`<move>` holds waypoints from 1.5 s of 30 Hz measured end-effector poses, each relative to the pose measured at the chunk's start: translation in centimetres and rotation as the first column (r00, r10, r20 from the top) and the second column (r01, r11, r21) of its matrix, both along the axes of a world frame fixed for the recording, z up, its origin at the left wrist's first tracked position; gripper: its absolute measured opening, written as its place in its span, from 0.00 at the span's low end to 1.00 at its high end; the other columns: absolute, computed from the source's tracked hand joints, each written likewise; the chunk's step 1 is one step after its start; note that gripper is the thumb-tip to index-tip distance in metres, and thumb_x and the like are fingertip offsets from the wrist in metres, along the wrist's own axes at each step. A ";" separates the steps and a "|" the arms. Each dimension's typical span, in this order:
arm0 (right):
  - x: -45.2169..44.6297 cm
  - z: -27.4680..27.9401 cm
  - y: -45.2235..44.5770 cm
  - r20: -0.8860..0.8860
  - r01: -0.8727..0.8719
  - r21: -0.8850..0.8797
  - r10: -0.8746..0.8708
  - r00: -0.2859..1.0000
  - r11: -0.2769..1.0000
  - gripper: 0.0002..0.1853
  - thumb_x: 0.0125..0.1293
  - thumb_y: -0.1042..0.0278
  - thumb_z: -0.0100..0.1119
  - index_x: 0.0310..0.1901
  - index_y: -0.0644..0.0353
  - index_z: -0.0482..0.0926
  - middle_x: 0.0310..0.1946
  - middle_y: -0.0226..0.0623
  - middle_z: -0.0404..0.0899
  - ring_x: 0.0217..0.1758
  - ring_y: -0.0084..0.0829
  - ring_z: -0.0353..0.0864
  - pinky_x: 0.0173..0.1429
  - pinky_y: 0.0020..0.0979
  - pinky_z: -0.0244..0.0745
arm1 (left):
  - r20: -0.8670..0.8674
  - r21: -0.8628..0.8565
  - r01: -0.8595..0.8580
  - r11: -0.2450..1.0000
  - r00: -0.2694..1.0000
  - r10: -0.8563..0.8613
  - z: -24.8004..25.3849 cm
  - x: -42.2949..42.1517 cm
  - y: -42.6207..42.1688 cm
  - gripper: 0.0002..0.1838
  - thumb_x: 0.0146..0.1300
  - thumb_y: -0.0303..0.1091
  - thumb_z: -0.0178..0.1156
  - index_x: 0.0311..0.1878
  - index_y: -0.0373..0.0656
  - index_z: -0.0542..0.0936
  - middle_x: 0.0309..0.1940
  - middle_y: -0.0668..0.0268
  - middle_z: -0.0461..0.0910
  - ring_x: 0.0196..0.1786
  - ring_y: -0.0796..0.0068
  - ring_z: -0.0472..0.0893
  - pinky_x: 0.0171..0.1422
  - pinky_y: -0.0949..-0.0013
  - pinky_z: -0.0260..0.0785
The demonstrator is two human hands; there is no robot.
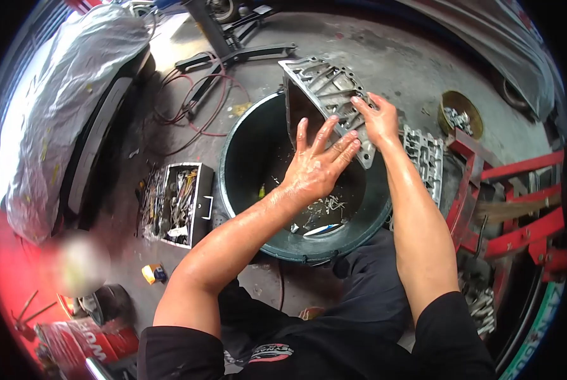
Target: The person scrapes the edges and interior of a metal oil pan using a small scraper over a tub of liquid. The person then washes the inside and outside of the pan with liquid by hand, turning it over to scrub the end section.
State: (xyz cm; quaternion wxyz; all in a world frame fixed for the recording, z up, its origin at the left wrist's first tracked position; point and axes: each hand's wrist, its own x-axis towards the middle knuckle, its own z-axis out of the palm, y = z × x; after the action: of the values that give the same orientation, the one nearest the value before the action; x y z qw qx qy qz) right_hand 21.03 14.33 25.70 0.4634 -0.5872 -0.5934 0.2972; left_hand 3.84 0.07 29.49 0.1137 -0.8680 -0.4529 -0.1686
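A ribbed cast-metal engine part (337,88), grey with bolt holes along its edges, is tilted over the far rim of a large dark tub (228,142). My right hand (380,120) grips its right side, with the fingers lying over the ribbed face. My left hand (315,168) is spread flat above the tub, its fingertips overlapping the part's lower edge. Whether the left palm touches the part cannot be seen. Murky liquid fills the tub's bottom, with pale bits and a white-and-blue object (321,230) near its front wall.
Left of the tub stands a metal drawer (201,190) full of tools. A cylinder head (426,158) lies to the right, beside a red metal frame (518,164). A bowl of small parts (462,114), a red hose (217,126) and a covered car (62,120) are around.
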 end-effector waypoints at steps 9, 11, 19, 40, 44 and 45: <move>-2.2 2.0 -1.7 -0.113 -0.235 -0.043 0.229 0.967 0.971 0.37 0.60 0.48 0.74 0.61 0.72 0.78 0.56 0.49 0.83 0.60 0.33 0.81 0.66 0.31 0.70 | 0.008 0.039 -0.234 0.972 0.972 0.233 0.4 -5.8 0.7 0.33 0.57 0.24 0.56 0.68 0.55 0.75 0.70 0.73 0.73 0.80 0.50 0.56 0.75 0.22 0.38; -2.5 2.9 -2.6 -0.111 -0.252 -0.031 0.247 0.963 0.967 0.36 0.60 0.49 0.74 0.61 0.71 0.78 0.55 0.50 0.84 0.59 0.33 0.82 0.66 0.32 0.71 | 0.041 0.116 -0.145 0.983 0.989 0.142 -0.2 -5.9 -0.2 0.33 0.56 0.24 0.56 0.68 0.57 0.75 0.71 0.75 0.73 0.79 0.53 0.58 0.75 0.23 0.38; -2.9 2.9 -4.4 -0.020 -0.220 0.007 0.221 0.975 0.975 0.35 0.61 0.48 0.74 0.60 0.72 0.78 0.54 0.50 0.84 0.59 0.34 0.81 0.66 0.32 0.70 | -0.013 0.078 -0.508 0.858 0.860 0.510 0.7 -11.0 4.2 0.34 0.60 0.22 0.50 0.72 0.53 0.71 0.75 0.71 0.67 0.82 0.54 0.52 0.76 0.24 0.41; 5.9 6.4 -4.8 0.226 -0.179 -0.042 0.184 0.957 0.983 0.20 0.64 0.59 0.73 0.49 0.68 0.86 0.40 0.34 0.88 0.44 0.20 0.82 0.53 0.23 0.74 | 0.266 0.095 -0.350 0.932 0.911 0.315 -1.7 -5.0 3.0 0.25 0.64 0.30 0.52 0.65 0.53 0.77 0.68 0.68 0.75 0.78 0.50 0.58 0.73 0.19 0.42; 5.7 5.3 -2.0 0.121 -0.225 -0.096 0.236 0.964 0.970 0.21 0.66 0.55 0.71 0.49 0.65 0.87 0.39 0.29 0.87 0.42 0.18 0.81 0.52 0.21 0.74 | 0.282 0.054 -0.361 0.931 0.900 0.333 -1.7 -3.1 1.6 0.28 0.65 0.28 0.47 0.69 0.51 0.74 0.72 0.67 0.70 0.81 0.53 0.53 0.73 0.19 0.41; 5.6 5.5 -1.7 0.134 -0.240 -0.113 0.254 0.958 0.964 0.20 0.66 0.55 0.71 0.49 0.65 0.87 0.39 0.30 0.87 0.41 0.18 0.81 0.52 0.21 0.74 | 0.337 0.024 -0.280 0.960 0.906 0.256 -1.3 -0.9 -0.5 0.28 0.65 0.28 0.47 0.69 0.50 0.74 0.72 0.67 0.70 0.81 0.53 0.55 0.73 0.19 0.41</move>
State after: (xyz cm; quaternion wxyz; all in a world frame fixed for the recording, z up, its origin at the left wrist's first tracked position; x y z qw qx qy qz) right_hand 26.67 12.64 31.19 0.3488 -0.5503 -0.6798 0.3366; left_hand 2.96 -0.43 28.22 0.0892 -0.7524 -0.5741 -0.3105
